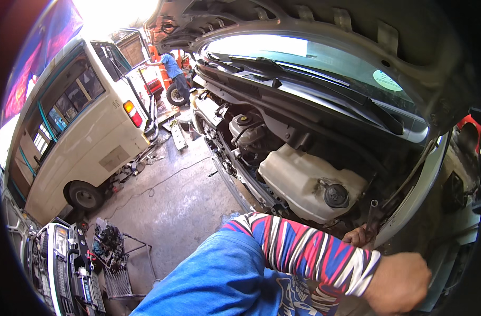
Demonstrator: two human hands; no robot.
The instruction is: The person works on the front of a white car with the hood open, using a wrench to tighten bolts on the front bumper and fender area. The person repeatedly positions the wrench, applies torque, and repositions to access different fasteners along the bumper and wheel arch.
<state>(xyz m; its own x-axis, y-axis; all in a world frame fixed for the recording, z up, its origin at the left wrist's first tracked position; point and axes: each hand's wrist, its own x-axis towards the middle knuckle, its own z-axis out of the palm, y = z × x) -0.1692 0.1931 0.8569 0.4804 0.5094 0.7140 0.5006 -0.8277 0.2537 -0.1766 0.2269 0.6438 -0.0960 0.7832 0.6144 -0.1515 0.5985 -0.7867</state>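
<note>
My left arm, in a blue short sleeve and a striped arm cover, reaches across the front of my body. At its end my left hand (399,283) is closed into a fist, slightly blurred; whatever it may hold is hidden. Beyond that forearm, fingers of my right hand (358,237) show, curled by a dark metal tool with a round hollow end (374,204). Most of this hand is covered by the left arm. Both hands are at the near corner of an open engine bay, beside a whitish plastic reservoir (298,179) with a black cap (336,195).
A raised hood (351,26) hangs over the bay and windshield (325,58). A smaller reservoir (247,129) sits farther back. Left stand a cream van (111,131) and a detached vehicle front (61,263). A cable (153,188) crosses the floor. Another person (173,68) stands far off.
</note>
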